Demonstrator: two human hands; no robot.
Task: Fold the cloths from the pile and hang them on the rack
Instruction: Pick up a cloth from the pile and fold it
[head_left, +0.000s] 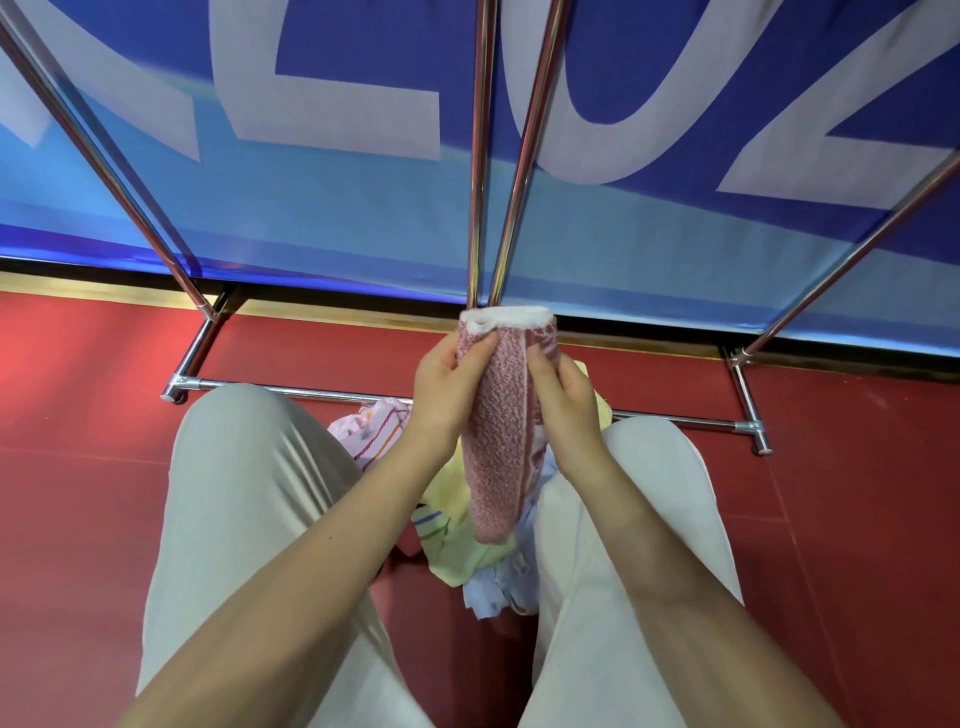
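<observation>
Gripping a folded pink towel (501, 426) upright in front of the rack (485, 156), my left hand (451, 387) and right hand (563, 400) pinch its sides, above the pile (457, 525) between my knees.

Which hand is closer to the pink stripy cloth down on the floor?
Left. The left hand is just above the pink striped cloth; the right hand is farther across, beyond the held pink towel.

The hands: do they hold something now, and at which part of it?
Both hold the folded pink cloth near its upper end: the left hand on its left edge, the right hand on its right edge.
</observation>
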